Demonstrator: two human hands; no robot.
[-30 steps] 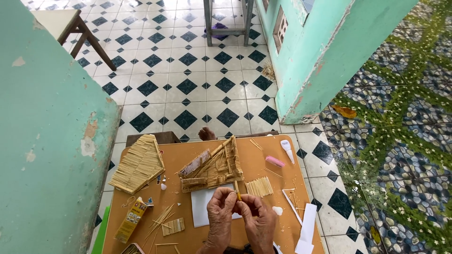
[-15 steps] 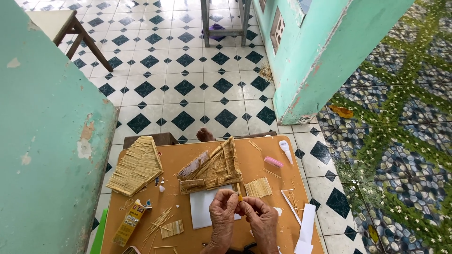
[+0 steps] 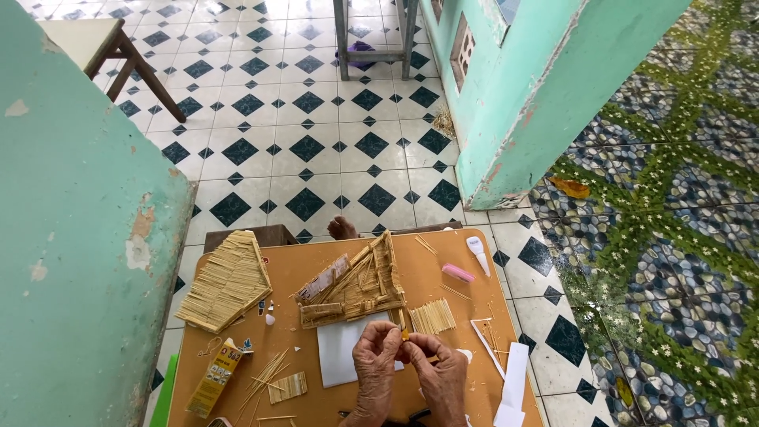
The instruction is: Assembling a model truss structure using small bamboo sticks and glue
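My left hand (image 3: 375, 365) and my right hand (image 3: 439, 373) meet over a white sheet (image 3: 341, 356) on an orange-brown table (image 3: 427, 277). Both pinch a small thin stick piece (image 3: 405, 334) between the fingertips. Just beyond the hands stands a little house frame built of sticks (image 3: 356, 285). A small bundle of cut sticks (image 3: 432, 316) lies right of it. A flat roof panel of straw-coloured sticks (image 3: 227, 281) rests at the table's left edge.
On the table lie a yellow glue box (image 3: 213, 378), loose sticks (image 3: 269, 372), a small stick panel (image 3: 287, 387), a pink eraser (image 3: 458, 273), a white cutter (image 3: 479, 255) and white paper strips (image 3: 512, 379). A bare foot (image 3: 341, 228) shows beyond the table. Teal walls stand left and right.
My hands have stayed together over the white sheet, shifting slightly toward the table's front edge while working the small stick piece. Nothing else on the table has moved.
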